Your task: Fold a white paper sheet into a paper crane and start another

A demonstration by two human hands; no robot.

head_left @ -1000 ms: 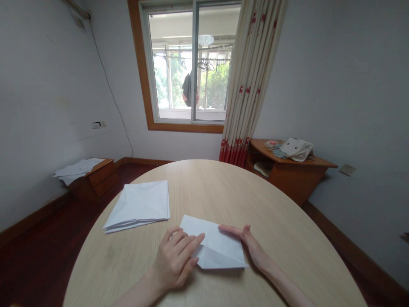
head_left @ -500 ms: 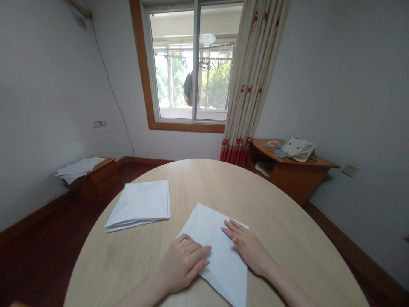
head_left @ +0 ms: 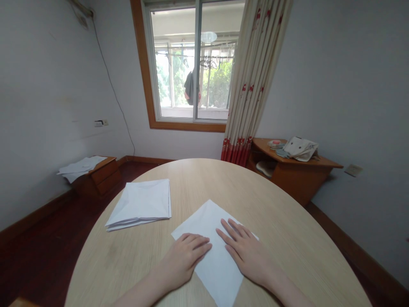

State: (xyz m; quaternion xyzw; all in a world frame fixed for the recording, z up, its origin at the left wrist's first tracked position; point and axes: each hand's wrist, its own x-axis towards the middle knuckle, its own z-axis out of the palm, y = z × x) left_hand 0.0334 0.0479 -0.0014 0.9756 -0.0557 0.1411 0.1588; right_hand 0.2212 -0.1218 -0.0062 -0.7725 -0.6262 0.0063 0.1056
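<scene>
A white sheet of paper [head_left: 209, 221] lies unfolded and turned like a diamond on the round wooden table [head_left: 287, 238], close to me. My left hand [head_left: 185, 258] lies flat on the sheet's left part, fingers stretched out and together. My right hand [head_left: 244, 251] rests flat on its right part, fingers spread. Neither hand holds anything. A stack of folded white paper [head_left: 140, 204] sits on the table to the left, beyond my left hand.
A low wooden cabinet [head_left: 96, 175] with white papers on top stands at the left wall. A wooden side table [head_left: 294, 170] with a cloth bag and small dishes stands at the right, beside a curtain [head_left: 252, 81] and window [head_left: 191, 64].
The folded sheet has been opened out flat and turned. My right hand went from its edge beside the paper to lying flat on it; the left hand stays pressed down.
</scene>
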